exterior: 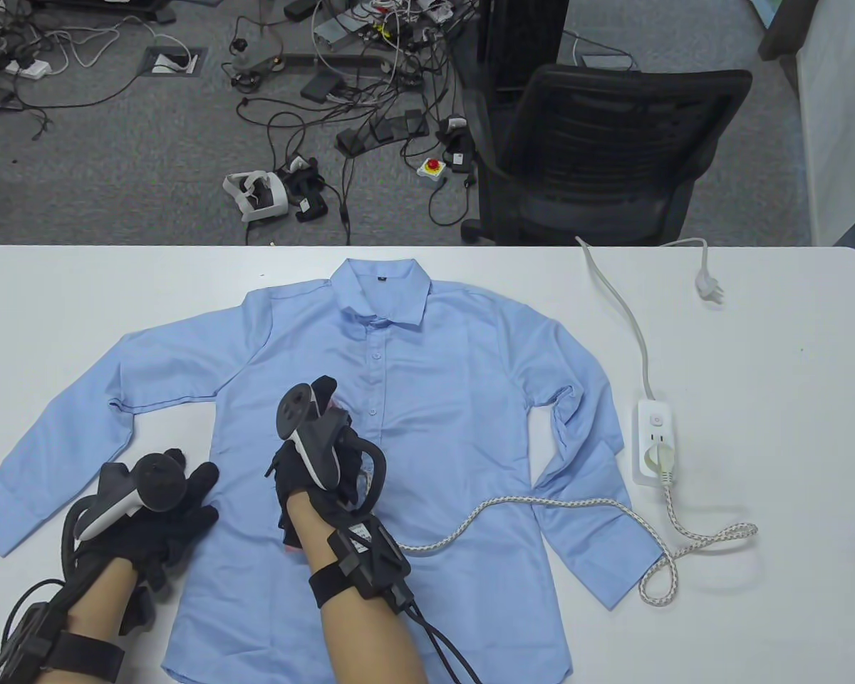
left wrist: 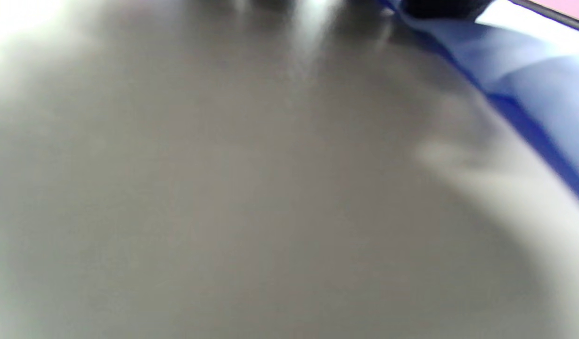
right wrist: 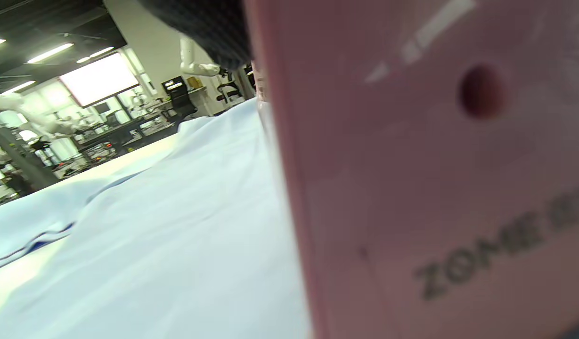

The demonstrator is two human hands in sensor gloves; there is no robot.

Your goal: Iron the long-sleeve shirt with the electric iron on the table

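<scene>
A light blue long-sleeve shirt (exterior: 413, 399) lies spread flat, front up, on the white table (exterior: 755, 399). My right hand (exterior: 320, 456) grips a pink electric iron (exterior: 291, 538), mostly hidden under the hand, on the shirt's left front panel. The iron's pink body (right wrist: 435, 179) fills the right wrist view beside the shirt (right wrist: 176, 245). My left hand (exterior: 174, 509) rests on the shirt's left side seam with fingers spread flat. The left wrist view is blurred; blue cloth (left wrist: 529, 84) shows at its upper right.
The iron's braided cord (exterior: 577, 504) runs right across the shirt's sleeve to a white power strip (exterior: 657, 442). The strip's own cable and plug (exterior: 709, 286) lie unplugged near the far edge. A black office chair (exterior: 598, 157) stands behind the table.
</scene>
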